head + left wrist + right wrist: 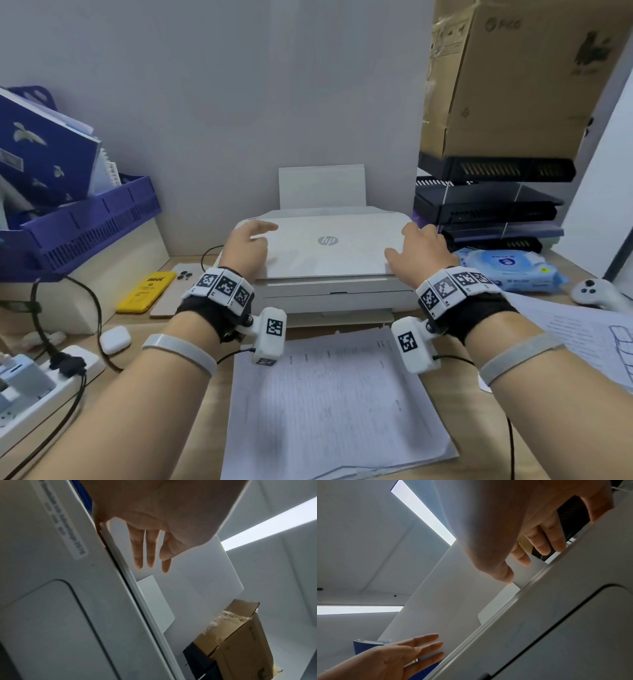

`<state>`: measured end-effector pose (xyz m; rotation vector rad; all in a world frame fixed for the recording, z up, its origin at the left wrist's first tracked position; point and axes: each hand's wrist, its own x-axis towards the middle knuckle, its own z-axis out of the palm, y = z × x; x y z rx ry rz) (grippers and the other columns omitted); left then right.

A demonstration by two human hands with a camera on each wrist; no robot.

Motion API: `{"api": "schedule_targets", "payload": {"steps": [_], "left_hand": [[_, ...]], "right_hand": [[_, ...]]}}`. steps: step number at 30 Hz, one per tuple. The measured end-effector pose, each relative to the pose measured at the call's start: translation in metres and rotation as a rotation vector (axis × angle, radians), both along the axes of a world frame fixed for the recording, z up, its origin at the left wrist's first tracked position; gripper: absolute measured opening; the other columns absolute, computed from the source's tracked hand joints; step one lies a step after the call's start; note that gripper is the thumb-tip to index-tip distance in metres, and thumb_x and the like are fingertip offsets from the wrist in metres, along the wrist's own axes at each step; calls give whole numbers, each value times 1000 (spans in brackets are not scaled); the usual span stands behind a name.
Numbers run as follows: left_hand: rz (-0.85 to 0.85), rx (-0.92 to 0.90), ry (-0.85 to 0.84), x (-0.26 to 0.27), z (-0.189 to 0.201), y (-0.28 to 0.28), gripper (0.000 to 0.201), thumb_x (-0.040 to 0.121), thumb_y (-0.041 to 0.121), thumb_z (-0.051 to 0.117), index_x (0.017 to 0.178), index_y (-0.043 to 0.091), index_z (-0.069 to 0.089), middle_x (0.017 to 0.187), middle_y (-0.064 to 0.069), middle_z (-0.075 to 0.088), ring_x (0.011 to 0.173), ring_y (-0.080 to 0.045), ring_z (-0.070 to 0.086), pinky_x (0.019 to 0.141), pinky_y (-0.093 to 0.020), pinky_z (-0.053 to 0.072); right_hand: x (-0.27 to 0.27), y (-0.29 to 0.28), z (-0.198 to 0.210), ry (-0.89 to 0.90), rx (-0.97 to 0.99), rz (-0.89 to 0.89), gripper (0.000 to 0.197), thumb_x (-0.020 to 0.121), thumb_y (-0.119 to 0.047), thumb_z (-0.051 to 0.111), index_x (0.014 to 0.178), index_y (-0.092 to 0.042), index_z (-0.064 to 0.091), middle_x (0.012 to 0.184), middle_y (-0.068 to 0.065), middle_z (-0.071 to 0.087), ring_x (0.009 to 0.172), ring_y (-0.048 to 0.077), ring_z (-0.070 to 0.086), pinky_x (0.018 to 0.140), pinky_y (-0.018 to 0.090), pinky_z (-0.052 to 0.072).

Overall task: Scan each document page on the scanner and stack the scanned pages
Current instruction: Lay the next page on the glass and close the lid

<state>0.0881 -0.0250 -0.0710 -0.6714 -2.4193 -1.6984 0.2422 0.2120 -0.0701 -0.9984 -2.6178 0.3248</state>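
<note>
On top of the scanner (329, 260), our two hands sit at the lid's (334, 246) side edges. Our left hand (248, 245) is at the left edge, fingers (144, 550) straight and spread, holding nothing; the thumb seems to touch the lid edge, though we cannot tell for sure. Our right hand (416, 250) is at the right edge, fingers (546, 540) loosely bent with tips against the edge, not clearly gripping it.

The lid lies flat and closed. We cannot see whether a page is under it. We judge the step as lid handling: either just closed for a scan, or about to be lifted. The next move calls for a fingertip hold under the edge and a lift that hinges away from us, or else a press of the scan button, which we cannot find in view.

Nearer to us than the fingers, a stack of pages (335, 404) lies on the table (191, 428) before the scanner. More sheets (589, 335) lie right of the right fingers. Just beyond them sit a wipes pack (510, 270) and black trays (486, 212). Left of the left fingers lie a yellow phone (147, 291) and a cable (209, 253). Nothing blocks the lid; the upright paper support (322, 186) behind it may limit its swing.
</note>
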Motion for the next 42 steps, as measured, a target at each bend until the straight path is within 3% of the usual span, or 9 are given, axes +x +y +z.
{"api": "schedule_targets", "payload": {"steps": [5, 9, 13, 17, 20, 28, 34, 39, 42], "left_hand": [[22, 181, 40, -1, 15, -5, 34, 89, 1, 44, 100, 21, 70, 110, -2, 69, 89, -17, 62, 69, -22, 48], [59, 263, 118, -4, 30, -7, 31, 84, 9, 45, 92, 25, 70, 102, 3, 71, 103, -15, 64, 83, -30, 50], [105, 305, 137, -15, 47, -6, 26, 82, 22, 50, 98, 23, 71, 98, 4, 71, 94, -11, 63, 89, -36, 51], [105, 334, 135, -25, 59, 1, 24, 82, 34, 54, 101, 24, 66, 101, 0, 68, 88, -11, 61, 89, -37, 52], [76, 402, 114, -34, 66, 8, 25, 77, 45, 60, 96, 29, 60, 102, 2, 66, 100, -14, 64, 94, -42, 53], [142, 521, 135, -52, 87, 18, 19, 76, 40, 59, 90, 28, 58, 98, 3, 66, 100, -17, 64, 96, -44, 51], [193, 554, 117, -65, 102, 26, 19, 73, 43, 57, 86, 29, 56, 98, -2, 67, 95, -18, 64, 92, -43, 51], [246, 508, -109, -74, 89, 21, 41, 71, 64, 41, 88, 27, 48, 99, -3, 61, 98, -26, 60, 93, -47, 49], [214, 483, -240, -71, 83, 21, 31, 85, 49, 43, 94, 20, 47, 93, -7, 60, 85, -26, 63, 80, -39, 54]], "right_hand": [[-1, 4, 10, 171, -16, -18, 48, 97, -48, 40, 133, -17, 43, 137, 13, 40, 128, 34, 39, 100, 56, 37], [-1, 11, 17, 651, 28, 31, 42, 99, -47, 39, 124, -14, 50, 130, 12, 42, 120, 30, 44, 98, 49, 41], [1, 15, 20, 986, 186, 35, 38, 96, -37, 45, 119, -7, 50, 126, 15, 45, 113, 28, 46, 95, 36, 39], [1, 15, 13, 894, 246, 52, 29, 85, -18, 56, 111, -9, 49, 121, 14, 44, 109, 27, 43, 94, 37, 43], [0, 19, 10, 886, 277, 50, 37, 76, -7, 58, 112, -7, 47, 125, 16, 40, 114, 29, 43, 98, 34, 43], [-10, 22, 15, 923, 89, 28, 48, 88, -24, 67, 126, -11, 39, 133, 12, 35, 109, 23, 50, 86, 27, 49], [-18, 18, 35, 856, -409, 25, 61, 91, -26, 67, 136, -7, 31, 132, 9, 51, 103, 19, 54, 87, 27, 41], [-32, 21, 61, 801, -504, 100, 61, 94, -20, 59, 144, -6, 26, 134, 4, 48, 107, 16, 49, 91, 26, 36], [-38, 24, 72, 739, -490, 157, 67, 95, -20, 58, 151, -10, 22, 133, -4, 44, 109, 10, 42, 93, 23, 31]]}}
